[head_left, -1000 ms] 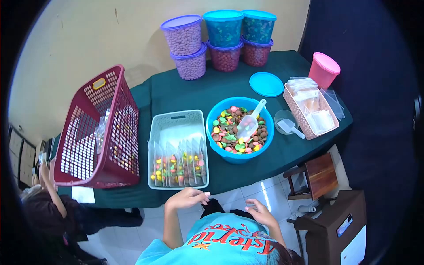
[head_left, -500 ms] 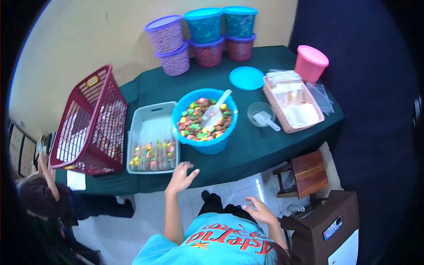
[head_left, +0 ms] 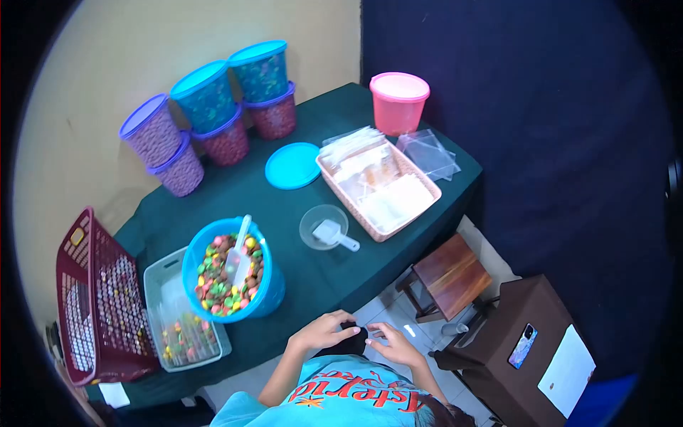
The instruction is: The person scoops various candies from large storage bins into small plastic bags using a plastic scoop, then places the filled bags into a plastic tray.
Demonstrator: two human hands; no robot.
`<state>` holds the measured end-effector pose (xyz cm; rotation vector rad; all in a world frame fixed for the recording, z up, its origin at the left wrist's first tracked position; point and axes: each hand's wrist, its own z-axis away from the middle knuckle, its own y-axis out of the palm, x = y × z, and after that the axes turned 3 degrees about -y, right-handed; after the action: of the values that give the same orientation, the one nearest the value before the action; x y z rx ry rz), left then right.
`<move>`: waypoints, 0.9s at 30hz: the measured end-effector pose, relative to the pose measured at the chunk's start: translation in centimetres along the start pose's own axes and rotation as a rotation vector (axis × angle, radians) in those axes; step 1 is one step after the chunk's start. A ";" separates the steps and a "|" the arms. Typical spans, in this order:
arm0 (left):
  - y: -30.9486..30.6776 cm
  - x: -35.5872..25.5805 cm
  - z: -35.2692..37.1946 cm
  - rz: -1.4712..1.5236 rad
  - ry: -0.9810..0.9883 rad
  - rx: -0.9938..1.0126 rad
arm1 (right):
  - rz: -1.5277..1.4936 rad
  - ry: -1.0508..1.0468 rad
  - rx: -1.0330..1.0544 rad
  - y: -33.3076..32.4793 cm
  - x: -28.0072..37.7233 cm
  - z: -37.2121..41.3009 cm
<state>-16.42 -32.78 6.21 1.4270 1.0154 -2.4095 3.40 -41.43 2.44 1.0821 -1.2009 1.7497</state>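
- Two bare hands, the left hand (head_left: 326, 331) and the right hand (head_left: 393, 346), are held close together before a turquoise shirt (head_left: 348, 384), near the front edge of a green-covered table (head_left: 313, 281).
- On the left hand, the fingers are loosely bent and the thumb is set apart from them; on the right, the fingers are curved, with thumb and forefinger parted. Whether the fingertips of the two hands touch cannot be told.
- Nearest the left hand, a blue bucket (head_left: 274, 295) is set on the table, filled with multicoloured sweets (head_left: 213, 274); a scoop (head_left: 238, 267) is rested on them, its handle pointed toward the far rim.
- Left of the bucket, filled clear packets (head_left: 188, 338) are stood in a pale tray (head_left: 160, 277), beside which a maroon basket (head_left: 128, 366) is placed.
- Right of the bucket, a small scoop (head_left: 329, 233) is laid in a clear bowl (head_left: 306, 229).
- Beyond the bowl, clear bags (head_left: 398, 206) are held in a pink basket (head_left: 348, 204); a blue lid (head_left: 292, 166) is laid flat nearby.
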 end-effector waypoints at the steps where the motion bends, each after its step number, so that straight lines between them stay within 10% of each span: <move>1: -0.9 -0.4 -1.7 -0.007 0.016 0.008 | 0.005 0.000 -0.019 -1.0 0.0 -0.8; 7: -6.2 -2.4 -10.4 -0.054 0.295 -0.299 | 0.100 -0.199 -0.243 -7.1 0.4 -7.0; 21: -6.3 -3.5 -17.7 -0.375 0.155 -0.062 | 0.081 -0.238 -0.535 -16.7 2.0 -16.4; 27: -6.7 -4.5 -17.6 -0.190 0.055 -0.090 | 0.468 -0.405 -0.194 -21.4 1.4 -23.5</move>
<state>-4.55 -17.56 7.59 1.4323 1.3106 -2.4278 16.78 -12.75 5.88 1.1337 -1.9622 1.7408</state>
